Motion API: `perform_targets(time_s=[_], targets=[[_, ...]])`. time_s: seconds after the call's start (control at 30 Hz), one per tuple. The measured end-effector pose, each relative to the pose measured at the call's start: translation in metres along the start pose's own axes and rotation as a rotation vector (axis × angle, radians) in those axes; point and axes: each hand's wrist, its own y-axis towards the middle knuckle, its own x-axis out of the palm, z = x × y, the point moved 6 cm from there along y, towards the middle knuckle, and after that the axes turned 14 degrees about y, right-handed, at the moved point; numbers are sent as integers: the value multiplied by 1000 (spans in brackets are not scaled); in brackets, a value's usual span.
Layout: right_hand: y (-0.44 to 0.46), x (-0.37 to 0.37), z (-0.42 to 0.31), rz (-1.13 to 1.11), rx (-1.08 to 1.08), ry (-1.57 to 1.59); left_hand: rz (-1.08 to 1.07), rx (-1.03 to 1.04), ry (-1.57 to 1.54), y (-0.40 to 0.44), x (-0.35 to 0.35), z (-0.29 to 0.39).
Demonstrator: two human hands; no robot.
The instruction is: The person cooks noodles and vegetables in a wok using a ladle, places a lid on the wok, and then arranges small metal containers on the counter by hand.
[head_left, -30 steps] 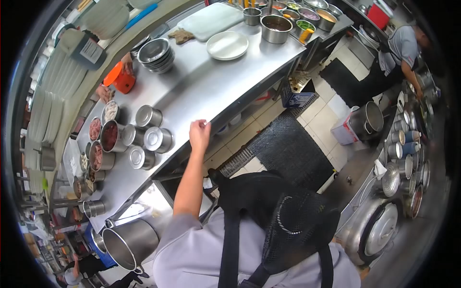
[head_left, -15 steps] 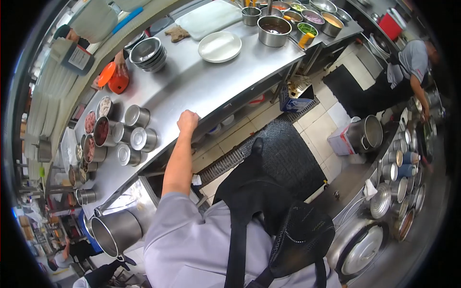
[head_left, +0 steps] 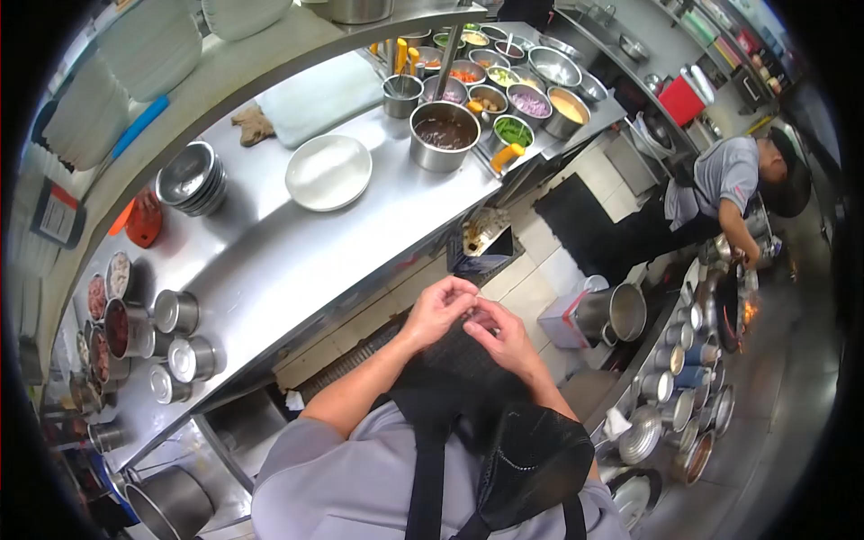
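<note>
My left hand (head_left: 437,312) and my right hand (head_left: 504,337) meet at the fingertips in front of my chest, past the counter's front edge. Both have bent, pinched fingers; whatever lies between the tips, if anything, is too small to make out. On the steel counter (head_left: 297,261), a white plate (head_left: 329,171) lies beyond my hands. Right of it stands a pot of dark sauce (head_left: 444,135). A stack of metal bowls (head_left: 191,178) sits farther left, and lidded steel containers (head_left: 175,311) stand at the near left.
Ingredient bowls (head_left: 529,103) crowd the counter's far end. At the right, a co-worker (head_left: 720,180) leans over a stove with a flame. A large pot (head_left: 612,315) stands between us. The stove side holds many small pots (head_left: 657,387). Black mats (head_left: 576,225) cover the floor.
My left hand has left the counter's edge, and my right hand has come into view against it. The view has turned, bringing more ingredient bowls and a flame into sight.
</note>
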Motion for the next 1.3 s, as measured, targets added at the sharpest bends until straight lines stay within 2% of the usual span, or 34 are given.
perform_targets(time_s=[0.03,0.1,0.17,0.23,0.3,0.33,0.4,0.5,0.57,0.63,0.67,0.73,0.77,0.83,0.9,1.0,1.3], targets=[[15,-3,-16,24,-84,-28,-29,18,-94,15,9,13],[33,-16,-29,98,-84,-56,-64,28,-186,34,13,36],[43,-31,-40,194,-80,-73,-49,121,-99,50,15,57],[48,-46,-47,236,-35,60,-61,146,-88,61,20,59],[60,-58,-58,235,-110,84,-45,254,180,69,21,76],[66,-61,-68,164,-136,46,-57,263,194,74,23,81],[80,-71,-87,94,-177,15,-140,193,-104,79,27,84],[97,-85,-118,-7,-198,-74,-54,280,-91,81,23,106],[101,-94,-166,-46,-485,-245,-10,308,-98,85,20,116],[98,-98,-218,-181,-578,-182,-112,138,-80,98,29,96],[94,-98,-245,-295,-642,-130,-210,152,-15,101,44,93],[81,-90,-291,-538,-882,120,-465,13,-8,109,86,79],[73,-88,-310,-683,-944,149,-613,-31,-39,111,112,76],[62,-93,-329,-871,-1100,229,-818,-76,-146,110,158,73],[58,-105,-335,-953,-1124,317,-909,-97,-222,110,190,74],[59,-134,-334,-992,-1125,491,-888,-108,-274,115,215,75],[61,-171,-327,-1205,-1024,833,-631,-79,-300,110,225,87]])
